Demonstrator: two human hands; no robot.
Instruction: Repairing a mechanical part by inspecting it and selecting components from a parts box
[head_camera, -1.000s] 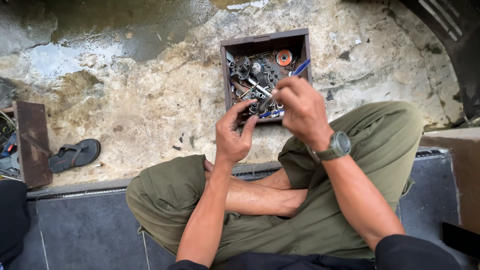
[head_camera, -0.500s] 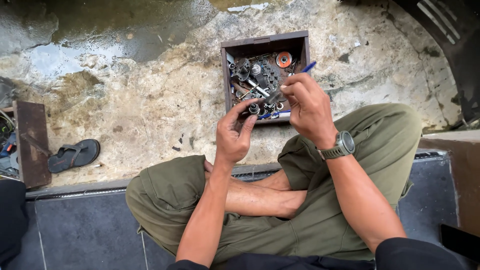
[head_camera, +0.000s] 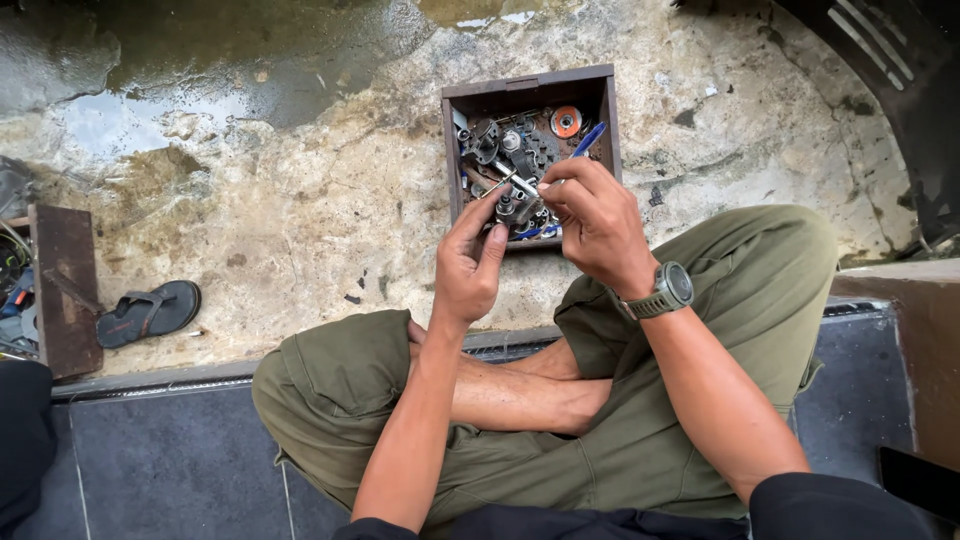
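Metal showed between both hands at the upper middle of the frame: the left hand (head_camera: 468, 268) pinched a small grey part (head_camera: 506, 207) between thumb and fingers, and the right hand (head_camera: 598, 222), curled, gripped a thin tool (head_camera: 525, 184) whose tip met that part. On the right wrist sat a grey-green watch (head_camera: 671, 291). Just behind the hands, on the wet stone floor (head_camera: 300, 190), stood a brown wooden box (head_camera: 527, 88), square and open-topped, filled with grey gears and bolts, an orange disc (head_camera: 566, 121) in its upper right corner and a blue handle (head_camera: 588, 139) beside that. No label showed on the box.

Against the frame half a second before, the right hand had shifted slightly left and now covered more of the blue handle; the left hand kept its place.

Olive trousers (head_camera: 640, 440) on crossed legs filled the lower middle. A dark sandal (head_camera: 150, 312) lay at the left, near a rusty brown board (head_camera: 64, 285) cut off by the frame's edge. What kind of part the hands held was too small to make out.
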